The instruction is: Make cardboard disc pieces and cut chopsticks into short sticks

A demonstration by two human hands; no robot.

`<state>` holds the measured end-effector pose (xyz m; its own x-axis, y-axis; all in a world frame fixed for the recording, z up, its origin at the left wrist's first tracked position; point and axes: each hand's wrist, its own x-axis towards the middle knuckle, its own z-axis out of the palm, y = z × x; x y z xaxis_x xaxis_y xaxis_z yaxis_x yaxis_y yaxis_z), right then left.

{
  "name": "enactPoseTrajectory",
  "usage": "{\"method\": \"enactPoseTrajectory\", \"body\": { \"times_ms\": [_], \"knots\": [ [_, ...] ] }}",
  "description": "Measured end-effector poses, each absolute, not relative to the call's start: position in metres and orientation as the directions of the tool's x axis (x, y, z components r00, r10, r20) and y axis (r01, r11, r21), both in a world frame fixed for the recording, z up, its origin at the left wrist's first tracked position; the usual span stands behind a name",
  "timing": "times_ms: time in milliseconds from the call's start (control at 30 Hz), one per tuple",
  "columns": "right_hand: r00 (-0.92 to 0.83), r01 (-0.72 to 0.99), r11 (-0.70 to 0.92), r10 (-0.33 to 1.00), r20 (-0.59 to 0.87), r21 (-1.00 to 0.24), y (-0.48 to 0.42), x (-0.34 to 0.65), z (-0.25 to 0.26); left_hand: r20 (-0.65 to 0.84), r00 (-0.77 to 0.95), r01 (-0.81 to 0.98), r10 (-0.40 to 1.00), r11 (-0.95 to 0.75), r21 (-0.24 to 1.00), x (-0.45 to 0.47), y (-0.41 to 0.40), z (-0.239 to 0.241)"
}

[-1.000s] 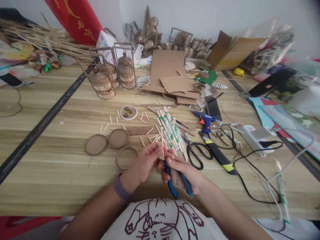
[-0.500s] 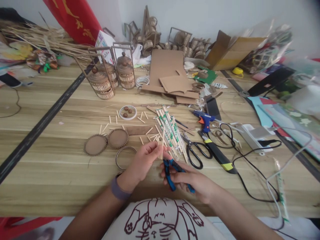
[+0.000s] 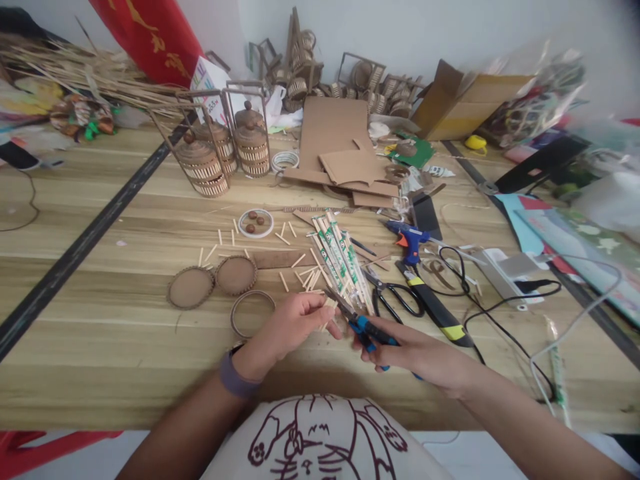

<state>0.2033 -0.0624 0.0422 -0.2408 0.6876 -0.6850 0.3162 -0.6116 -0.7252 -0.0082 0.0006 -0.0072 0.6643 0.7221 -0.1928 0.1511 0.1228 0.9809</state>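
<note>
Short pale wooden sticks (image 3: 329,305) are pinched between the thumb and fingers of my left hand (image 3: 293,327). My right hand (image 3: 400,343) is wrapped round the blue-and-black handles of pliers (image 3: 369,328). Their jaws point up and left, close beside the sticks; whether they touch them I cannot tell. Just beyond my hands lie wrapped chopsticks (image 3: 340,257) in green-and-white sleeves and several loose cut stick pieces (image 3: 309,277). A brown ring (image 3: 253,313) lies beside my left hand, with two round brown discs (image 3: 190,288) farther left.
Black-handled scissors (image 3: 400,300), a utility knife (image 3: 437,310) and a blue glue gun (image 3: 411,241) lie to the right among cables. A white ring (image 3: 256,223) holds several brown beads. Small tiered baskets (image 3: 204,170) stand back left, and cardboard (image 3: 334,133) lies at the back.
The pliers have turned and moved right, and their jaws now show beside the left fingers. The stick that stood upright in my left hand no longer sticks up.
</note>
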Motion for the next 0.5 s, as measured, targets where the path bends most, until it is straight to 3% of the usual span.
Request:
{"method": "enactPoseTrajectory", "body": {
  "times_ms": [500],
  "knots": [
    [-0.259, 0.346, -0.594, 0.684, -0.682, -0.727, -0.0543, 0.1968, 0.0423, -0.193, 0.705, 0.102, 0.683, 0.172, 0.98, -0.0059, 0.0007, -0.0136]
  ]
}}
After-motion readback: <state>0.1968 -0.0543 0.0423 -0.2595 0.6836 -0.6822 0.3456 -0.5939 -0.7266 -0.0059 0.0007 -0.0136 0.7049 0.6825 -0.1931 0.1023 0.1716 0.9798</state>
